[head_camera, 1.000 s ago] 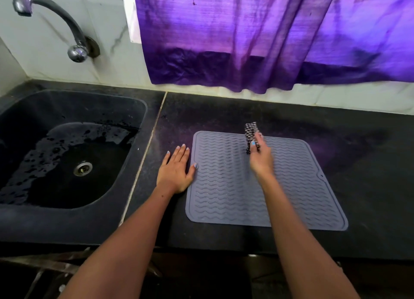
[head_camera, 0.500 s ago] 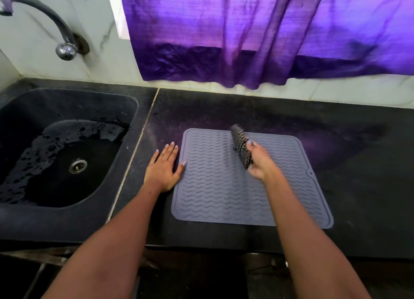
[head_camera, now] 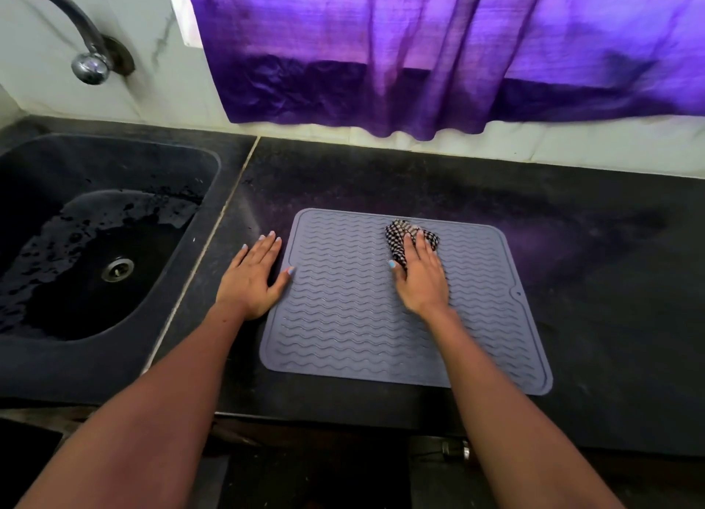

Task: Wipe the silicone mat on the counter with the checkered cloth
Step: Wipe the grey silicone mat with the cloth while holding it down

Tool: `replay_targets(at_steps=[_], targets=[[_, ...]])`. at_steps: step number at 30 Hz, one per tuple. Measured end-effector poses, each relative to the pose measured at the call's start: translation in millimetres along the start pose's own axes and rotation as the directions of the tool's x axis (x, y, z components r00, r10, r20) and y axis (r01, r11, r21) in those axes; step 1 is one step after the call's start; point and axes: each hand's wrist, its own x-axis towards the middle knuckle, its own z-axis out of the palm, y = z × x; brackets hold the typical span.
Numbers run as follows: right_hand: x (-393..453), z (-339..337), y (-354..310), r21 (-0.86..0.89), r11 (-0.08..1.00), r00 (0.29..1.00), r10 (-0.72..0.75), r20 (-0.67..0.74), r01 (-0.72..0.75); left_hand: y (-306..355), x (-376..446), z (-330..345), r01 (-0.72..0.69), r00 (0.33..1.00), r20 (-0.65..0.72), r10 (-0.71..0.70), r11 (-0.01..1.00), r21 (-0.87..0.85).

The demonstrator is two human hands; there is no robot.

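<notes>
A grey silicone mat [head_camera: 343, 310] with wavy ridges lies flat on the black counter [head_camera: 591, 279]. The bunched black-and-white checkered cloth [head_camera: 398, 237] sits on the mat's far middle part. My right hand [head_camera: 421, 279] lies flat on top of the cloth with straight fingers, pressing it onto the mat; most of the cloth is hidden under the palm. My left hand [head_camera: 253, 275] rests flat on the counter at the mat's left edge, its thumb touching the mat's rim.
A dark wet sink [head_camera: 95, 249] with a drain is set into the counter on the left, a curved tap [head_camera: 89, 64] above it. A purple curtain [head_camera: 438, 50] hangs over the back wall. The counter's front edge runs just below the mat.
My right hand held the cloth upright above the mat; now it has laid the cloth down and flattened onto it. My left hand stays beside the mat's left edge.
</notes>
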Motion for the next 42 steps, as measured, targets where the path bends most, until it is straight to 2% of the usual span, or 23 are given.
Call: replay_targets(at_steps=[2,3,4,6,7,8,10,12,14,15,17,19,22,24,26,28,29,30,32,33,35,38,42], targets=[[5,-8,4,0.137,0.991,1.0,-0.007,0.013,0.005,0,1,1,0.001,1.0,-0.007,-0.001,1.0,-0.001],[8,-12,6,0.295,0.955,0.999,0.025,0.031,-0.033,0,0,0,-0.001,1.0,-0.01,0.001,1.0,0.0],[12,-21,7,0.515,0.849,0.993,0.091,0.074,-0.116,0,0,0,-0.003,1.0,-0.01,0.003,1.0,0.0],[20,-44,11,0.879,0.401,0.958,0.227,0.177,-0.257,-1,0,0,-0.002,1.0,-0.011,0.002,1.0,-0.01],[25,-54,17,0.939,0.227,0.933,0.312,0.18,-0.257,-1,0,0,-0.002,1.0,-0.015,0.002,1.0,-0.018],[27,-63,23,0.95,0.202,0.908,0.394,0.143,-0.238,0,0,0,-0.002,1.0,-0.021,0.001,1.0,-0.026],[27,-68,32,0.822,0.526,0.89,0.452,-0.052,-0.219,0,0,1,-0.003,1.0,-0.025,0.002,1.0,-0.03],[18,-59,35,0.565,0.8,0.928,0.34,-0.153,-0.199,-1,0,1,-0.006,1.0,-0.024,0.005,1.0,-0.029],[8,-33,40,0.261,0.956,0.978,0.17,-0.121,-0.133,-1,0,1,-0.009,0.999,-0.032,0.009,1.0,-0.026],[5,-22,44,0.106,0.989,0.99,0.109,-0.092,-0.099,-1,0,1,-0.011,0.999,-0.036,0.011,1.0,-0.024],[6,-12,50,-0.019,0.997,0.994,0.074,-0.08,-0.076,-1,0,2,-0.012,0.999,-0.034,0.011,1.0,-0.016],[10,-16,55,-0.004,0.997,0.995,0.071,-0.069,-0.071,-1,0,3,-0.006,0.999,-0.035,0.006,1.0,-0.014],[12,-23,58,0.076,0.996,0.998,0.054,-0.027,-0.052,-1,1,3,-0.009,0.999,-0.039,0.008,1.0,-0.021],[15,-29,59,0.249,0.966,0.997,0.074,-0.011,-0.069,-2,0,3,-0.011,0.999,-0.047,0.01,1.0,-0.024],[22,-41,60,0.571,0.807,0.987,0.152,0.046,-0.151,-1,0,3,-0.008,0.999,-0.05,0.006,1.0,-0.03],[25,-62,63,0.858,0.473,0.961,0.265,0.08,-0.202,-2,0,2,-0.009,0.999,-0.047,0.007,0.999,-0.04],[26,-71,69,0.906,0.379,0.927,0.372,0.038,-0.189,-2,0,2,-0.01,0.999,-0.045,0.008,0.999,-0.041],[24,-77,75,0.898,0.403,0.886,0.462,-0.035,-0.175,-2,0,2,-0.01,0.999,-0.045,0.008,0.999,-0.04],[11,-80,85,0.73,0.653,0.855,0.481,-0.195,-0.201,-2,0,2,-0.008,0.999,-0.05,0.006,0.999,-0.043],[2,-75,88,0.59,0.775,0.873,0.429,-0.232,-0.224,-2,0,3,-0.007,0.999,-0.049,0.005,0.999,-0.04],[-12,-52,93,0.313,0.926,0.944,0.275,-0.185,-0.209,-2,0,3,-0.003,0.999,-0.044,0.002,1.0,-0.025],[-20,-27,100,0.003,0.985,0.978,0.173,-0.114,-0.173,-2,1,3,-0.01,0.999,-0.045,0.009,1.0,-0.022],[-15,-31,105,0.01,0.985,0.984,0.172,-0.05,-0.172,-1,0,2,-0.01,0.999,-0.039,0.009,1.0,-0.027]])
